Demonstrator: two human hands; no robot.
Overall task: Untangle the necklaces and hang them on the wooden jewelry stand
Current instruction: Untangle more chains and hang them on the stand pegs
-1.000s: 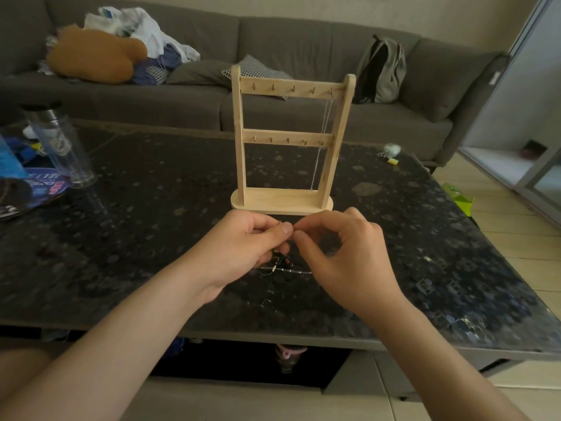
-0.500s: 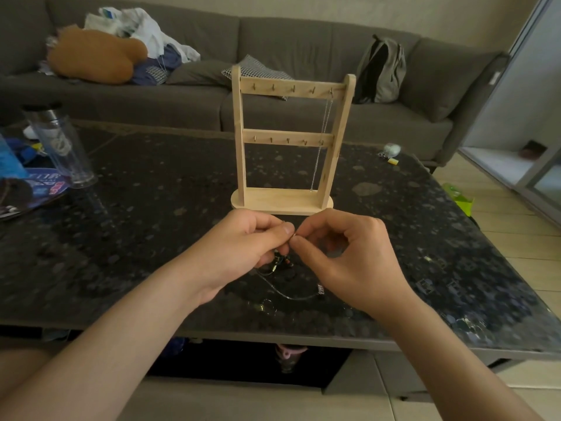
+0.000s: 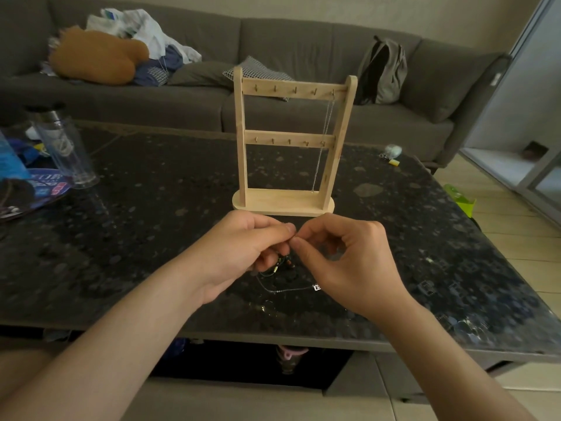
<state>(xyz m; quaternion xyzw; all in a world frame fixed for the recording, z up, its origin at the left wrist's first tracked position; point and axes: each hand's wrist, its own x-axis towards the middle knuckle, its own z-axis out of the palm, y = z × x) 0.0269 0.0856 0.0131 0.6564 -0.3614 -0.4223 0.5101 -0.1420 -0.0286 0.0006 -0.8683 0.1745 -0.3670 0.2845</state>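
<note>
The dark speckled stone tabletop (image 3: pixel 151 208) carries the pale wooden jewelry stand (image 3: pixel 282 202), upright just beyond the hands. One thin silver hung chain (image 3: pixel 324 132) already dangles from its top right peg. The left hand (image 3: pixel 239 247) and right hand (image 3: pixel 349 262) stay closed, fingertip to fingertip, each pinching the dark beaded tangle of necklaces (image 3: pixel 280 264) just above the tabletop. Over the last second a fine silver strand (image 3: pixel 282 290) has sagged out below them in a loop, its small pendant (image 3: pixel 317 287) beside the right hand. One necklace is probably working loose, but the knot looks unresolved.
</note>
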